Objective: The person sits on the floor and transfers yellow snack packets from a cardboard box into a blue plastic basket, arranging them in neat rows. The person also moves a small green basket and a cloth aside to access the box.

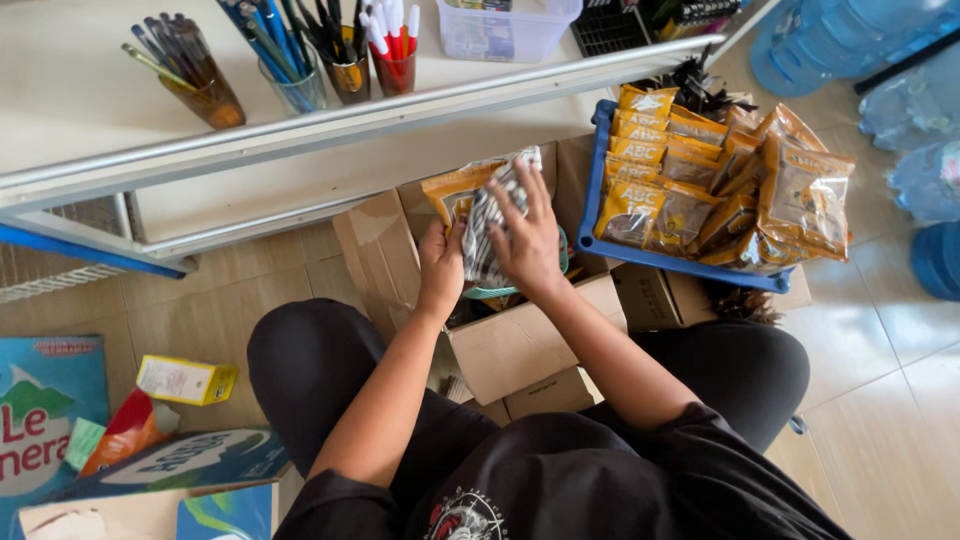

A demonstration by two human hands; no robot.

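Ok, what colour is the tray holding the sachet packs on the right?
Blue: the tray shows best in the head view, packed with yellow-orange sachet packs.
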